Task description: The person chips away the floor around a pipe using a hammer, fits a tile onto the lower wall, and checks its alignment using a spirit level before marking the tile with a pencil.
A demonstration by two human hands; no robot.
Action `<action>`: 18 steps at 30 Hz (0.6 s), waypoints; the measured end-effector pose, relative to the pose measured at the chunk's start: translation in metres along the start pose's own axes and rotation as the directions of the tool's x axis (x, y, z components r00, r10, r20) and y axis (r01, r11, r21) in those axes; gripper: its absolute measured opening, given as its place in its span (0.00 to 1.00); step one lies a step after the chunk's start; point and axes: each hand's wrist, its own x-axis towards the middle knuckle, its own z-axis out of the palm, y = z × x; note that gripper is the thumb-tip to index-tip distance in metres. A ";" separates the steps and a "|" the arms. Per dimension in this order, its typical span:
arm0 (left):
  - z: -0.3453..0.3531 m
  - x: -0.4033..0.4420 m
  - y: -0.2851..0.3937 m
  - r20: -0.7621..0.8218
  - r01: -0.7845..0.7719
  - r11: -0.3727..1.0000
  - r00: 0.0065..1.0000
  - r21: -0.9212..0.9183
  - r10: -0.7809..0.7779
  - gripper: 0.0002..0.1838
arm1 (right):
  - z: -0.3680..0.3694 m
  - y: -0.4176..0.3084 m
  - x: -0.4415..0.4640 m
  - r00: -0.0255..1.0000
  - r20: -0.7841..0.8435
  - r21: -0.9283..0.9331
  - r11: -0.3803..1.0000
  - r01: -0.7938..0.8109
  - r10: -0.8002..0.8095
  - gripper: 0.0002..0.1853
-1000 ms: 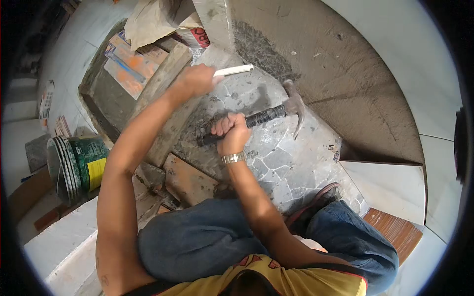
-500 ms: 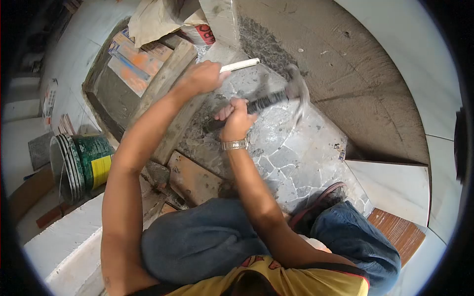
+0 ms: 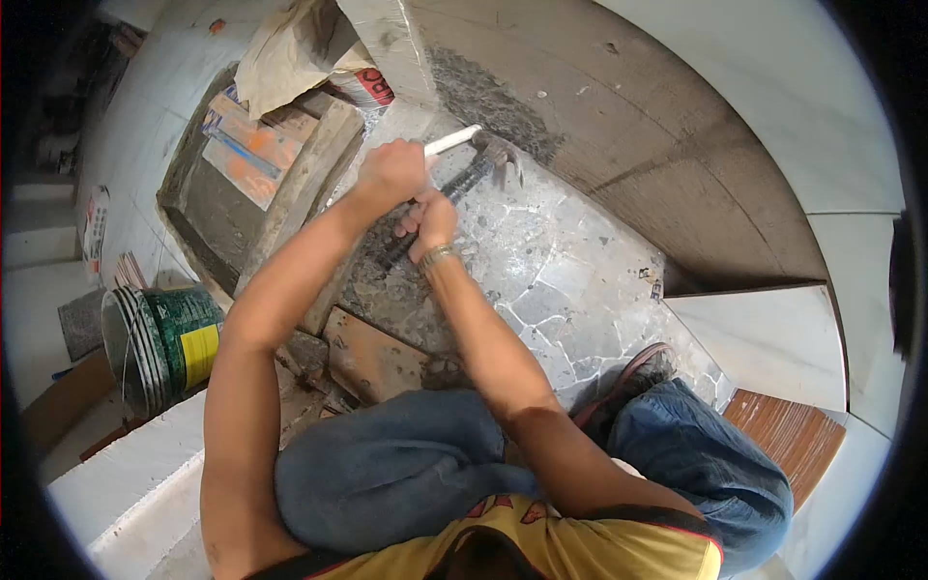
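My left hand (image 3: 396,172) is closed around a white rod-like tool (image 3: 451,141), whose far end points toward the base of the rough wall. Wrapped round the dark taped handle of a claw hammer (image 3: 467,184) is my right hand (image 3: 432,222), with a metal watch on the wrist. The hammer head lies right at the far end of the white tool; whether they touch is unclear. Below both hands is the grey stone-patterned floor (image 3: 541,280), dusty and strewn with small debris.
A wooden beam (image 3: 290,208) borders a mortar trough (image 3: 208,198) with an orange-stained board. A green bucket (image 3: 179,338) stands at left. A loose tile (image 3: 382,353) lies near my knee. A white tile (image 3: 764,338) leans at right beside a brown tile (image 3: 788,440). A paper bag (image 3: 290,58) sits at the top.
The hammer has swung up and left, its head now by the white tool's end. My right hand has moved slightly left, and the view has shifted a little.
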 end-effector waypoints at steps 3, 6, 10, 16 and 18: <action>0.004 0.007 0.000 -0.033 -0.012 1.000 0.999 0.012 0.012 0.25 | -0.026 0.005 -0.011 0.994 0.079 0.100 0.993 0.065 -0.073 0.14; 0.007 0.003 -0.001 -0.066 -0.038 0.999 0.997 0.035 0.040 0.25 | -0.022 0.010 -0.026 0.986 0.029 0.216 0.964 0.156 -0.166 0.14; 0.000 0.005 0.006 -0.024 -0.013 0.999 1.000 0.041 0.014 0.24 | -0.019 -0.005 0.010 0.991 0.129 0.011 0.999 -0.036 0.035 0.14; -0.006 0.008 0.009 0.068 0.015 1.000 0.998 0.018 -0.016 0.23 | -0.015 0.004 -0.018 0.985 0.066 0.316 0.940 0.130 -0.159 0.14; -0.005 0.008 0.008 0.081 0.034 0.999 0.996 0.026 -0.036 0.23 | -0.008 0.002 -0.003 0.997 0.040 0.151 0.987 0.063 -0.069 0.14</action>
